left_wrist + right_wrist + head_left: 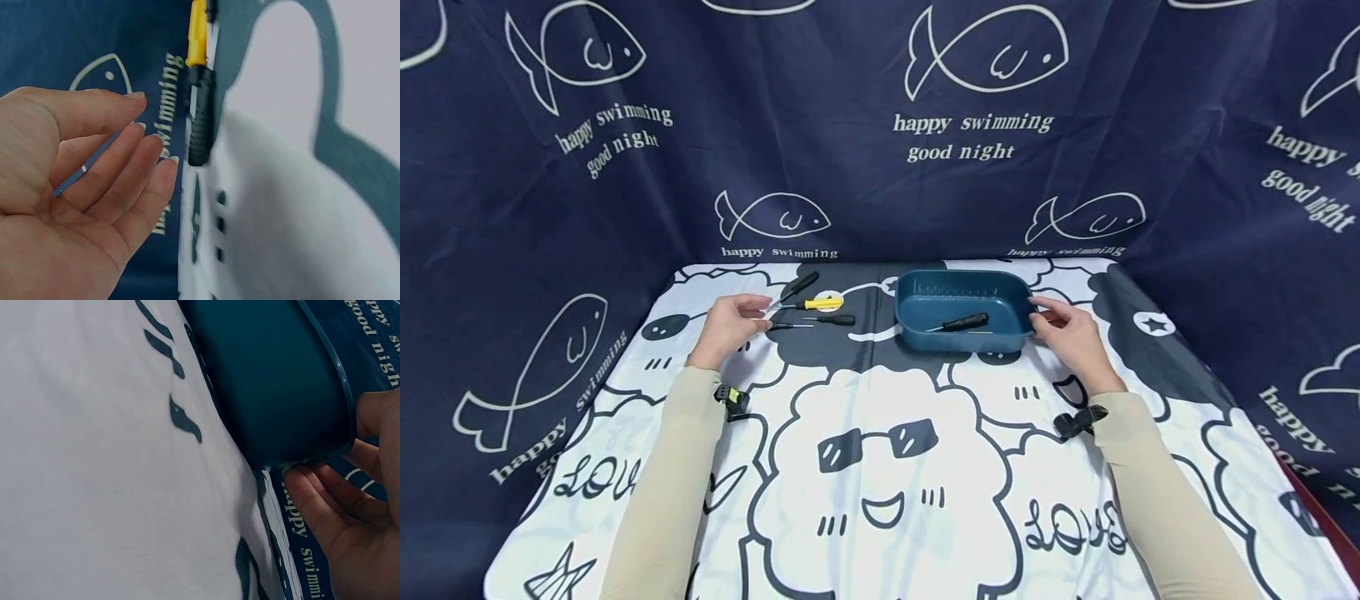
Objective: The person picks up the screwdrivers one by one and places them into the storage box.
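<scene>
Beside a group of screwdrivers, my left hand (728, 327) hovers with relaxed fingers and nothing held. A yellow-handled screwdriver (822, 304) lies in that group, with a black-handled screwdriver (800, 286) behind it and a smaller black one (838, 320) in front. The left wrist view shows the bare palm (81, 200) and a black handle (200, 125) past the fingertips. My right hand (1070, 332) is at the right end of a dark teal bin (898, 321), its fingertips (303, 481) touching the outer wall. Inside the bin lies another black-handled screwdriver (966, 322).
A thin yellow piece (977, 332) lies on the bin's floor near the front wall. The table has a white cloth (880, 392) printed with cartoon sheep. Navy curtains (850, 125) with fish prints rise behind the table and at both sides.
</scene>
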### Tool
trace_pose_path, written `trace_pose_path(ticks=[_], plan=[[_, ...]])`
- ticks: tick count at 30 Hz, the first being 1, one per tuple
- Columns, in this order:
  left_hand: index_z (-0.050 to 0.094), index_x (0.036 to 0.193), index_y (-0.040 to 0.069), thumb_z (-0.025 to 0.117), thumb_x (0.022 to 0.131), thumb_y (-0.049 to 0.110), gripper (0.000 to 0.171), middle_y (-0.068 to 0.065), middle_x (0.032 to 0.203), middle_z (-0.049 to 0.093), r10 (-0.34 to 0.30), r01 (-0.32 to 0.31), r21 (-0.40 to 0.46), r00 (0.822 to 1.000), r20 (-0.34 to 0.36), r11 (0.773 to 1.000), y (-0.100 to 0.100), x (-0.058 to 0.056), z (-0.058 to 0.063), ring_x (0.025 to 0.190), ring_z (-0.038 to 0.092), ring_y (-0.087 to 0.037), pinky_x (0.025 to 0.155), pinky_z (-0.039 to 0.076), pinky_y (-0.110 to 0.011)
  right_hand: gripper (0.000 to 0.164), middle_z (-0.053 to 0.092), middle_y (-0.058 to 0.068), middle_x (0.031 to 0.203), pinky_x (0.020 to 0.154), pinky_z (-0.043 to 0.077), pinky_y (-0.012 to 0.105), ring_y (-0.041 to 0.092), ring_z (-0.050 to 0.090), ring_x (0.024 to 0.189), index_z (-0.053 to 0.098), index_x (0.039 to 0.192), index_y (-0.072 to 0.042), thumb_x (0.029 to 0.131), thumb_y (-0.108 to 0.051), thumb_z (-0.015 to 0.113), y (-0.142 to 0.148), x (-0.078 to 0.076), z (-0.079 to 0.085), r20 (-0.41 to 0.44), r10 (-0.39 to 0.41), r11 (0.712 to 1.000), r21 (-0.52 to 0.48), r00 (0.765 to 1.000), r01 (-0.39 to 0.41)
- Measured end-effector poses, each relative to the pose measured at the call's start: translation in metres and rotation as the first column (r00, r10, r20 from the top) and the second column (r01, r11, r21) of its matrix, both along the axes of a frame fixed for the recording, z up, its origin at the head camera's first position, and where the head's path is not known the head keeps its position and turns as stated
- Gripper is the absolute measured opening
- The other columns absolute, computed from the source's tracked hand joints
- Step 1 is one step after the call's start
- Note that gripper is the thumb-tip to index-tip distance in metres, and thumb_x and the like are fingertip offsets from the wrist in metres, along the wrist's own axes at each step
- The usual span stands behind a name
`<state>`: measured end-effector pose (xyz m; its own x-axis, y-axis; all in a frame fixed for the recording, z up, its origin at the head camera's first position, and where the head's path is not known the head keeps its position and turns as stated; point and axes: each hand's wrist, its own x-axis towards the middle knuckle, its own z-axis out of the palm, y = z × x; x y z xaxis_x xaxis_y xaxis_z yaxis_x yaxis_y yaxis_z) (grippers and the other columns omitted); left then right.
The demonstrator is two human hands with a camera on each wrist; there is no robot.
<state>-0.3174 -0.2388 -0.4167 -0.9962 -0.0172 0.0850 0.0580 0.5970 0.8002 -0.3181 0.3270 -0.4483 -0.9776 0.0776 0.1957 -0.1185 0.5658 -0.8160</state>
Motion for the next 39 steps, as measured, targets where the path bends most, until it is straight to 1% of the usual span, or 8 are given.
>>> trace_pose_path(ticks=[3,7,12,19,26,34,37,39], plan=[[0.065,0.136,0.000,0.072,0.089,0.001,0.047,-0.021,0.135,0.067,-0.003,0.003,0.014,1.000,0.023,1.000,-0.007,-0.001,-0.007,0.124,0.064,-0.036,0.098,0.054,-0.043,0.045,0.072,0.017,0.118,0.072,0.056,0.014,0.009,0.072,0.085,0.063,0.143,-0.021,0.102,-0.038,0.063,0.000,0.000,0.001,0.002,-0.005,1.000,0.001,1.000,0.005],[0.065,0.136,0.000,0.072,0.090,0.000,0.047,-0.020,0.134,0.067,0.020,-0.022,0.041,0.999,0.038,0.999,-0.012,-0.002,-0.013,0.124,0.064,-0.035,0.098,0.052,-0.040,0.045,0.072,0.018,0.120,0.073,0.056,0.014,0.009,0.072,0.086,0.063,0.144,-0.021,0.102,-0.039,0.063,0.000,0.000,0.001,0.010,-0.003,1.000,-0.005,1.000,0.003],[0.065,0.136,-0.001,0.071,0.091,-0.001,0.045,-0.021,0.132,0.068,0.039,-0.041,0.042,0.998,0.052,0.998,-0.013,-0.004,-0.013,0.121,0.065,-0.036,0.100,0.051,-0.044,0.044,0.071,0.018,0.120,0.073,0.057,0.015,0.003,0.070,0.084,0.063,0.143,-0.021,0.102,-0.037,0.064,-0.001,-0.001,0.000,0.007,-0.003,1.000,-0.021,1.000,0.003],[0.069,0.131,0.000,0.070,0.091,-0.002,0.041,-0.019,0.133,0.068,0.075,-0.078,0.026,0.994,0.081,0.997,-0.014,-0.010,-0.017,0.125,0.063,-0.035,0.107,0.047,-0.047,0.045,0.072,0.018,0.118,0.073,0.056,0.015,0.005,0.071,0.083,0.064,0.143,-0.021,0.102,-0.039,0.064,-0.003,-0.002,-0.003,0.001,-0.004,1.000,-0.016,1.000,0.004],[0.069,0.130,0.000,0.074,0.090,-0.001,0.040,-0.021,0.131,0.068,0.071,-0.080,0.057,0.989,0.133,0.995,-0.015,-0.017,-0.023,0.121,0.062,-0.034,0.104,0.046,-0.045,0.045,0.071,0.019,0.119,0.073,0.056,0.014,0.004,0.071,0.083,0.064,0.143,-0.020,0.102,-0.039,0.064,-0.003,-0.002,-0.002,0.000,0.003,1.000,-0.021,1.000,-0.003],[0.074,0.124,0.004,0.074,0.090,0.001,0.034,-0.017,0.136,0.067,0.088,-0.092,0.016,0.987,0.137,0.996,-0.014,-0.021,-0.024,0.129,0.056,-0.033,0.108,0.043,-0.048,0.045,0.070,0.018,0.119,0.073,0.056,0.014,0.001,0.070,0.083,0.064,0.143,-0.020,0.102,-0.038,0.063,-0.001,-0.002,-0.002,-0.001,-0.010,1.000,-0.012,1.000,0.010],[0.076,0.123,0.004,0.076,0.090,0.002,0.032,-0.018,0.134,0.067,0.085,-0.085,-0.004,0.987,0.137,0.996,-0.012,-0.023,-0.024,0.126,0.058,-0.033,0.104,0.045,-0.045,0.045,0.070,0.018,0.119,0.073,0.056,0.014,0.001,0.069,0.082,0.063,0.143,-0.020,0.102,-0.039,0.063,0.000,-0.002,-0.002,0.000,-0.015,1.000,-0.007,1.000,0.015],[0.077,0.120,0.004,0.077,0.090,0.003,0.030,-0.018,0.132,0.068,0.084,-0.081,-0.031,0.987,0.136,0.996,-0.012,-0.024,-0.023,0.119,0.059,-0.032,0.098,0.047,-0.042,0.045,0.070,0.018,0.119,0.072,0.056,0.013,0.001,0.069,0.081,0.063,0.144,-0.021,0.103,-0.039,0.062,0.000,-0.002,-0.003,0.004,-0.018,1.000,-0.001,1.000,0.018]])
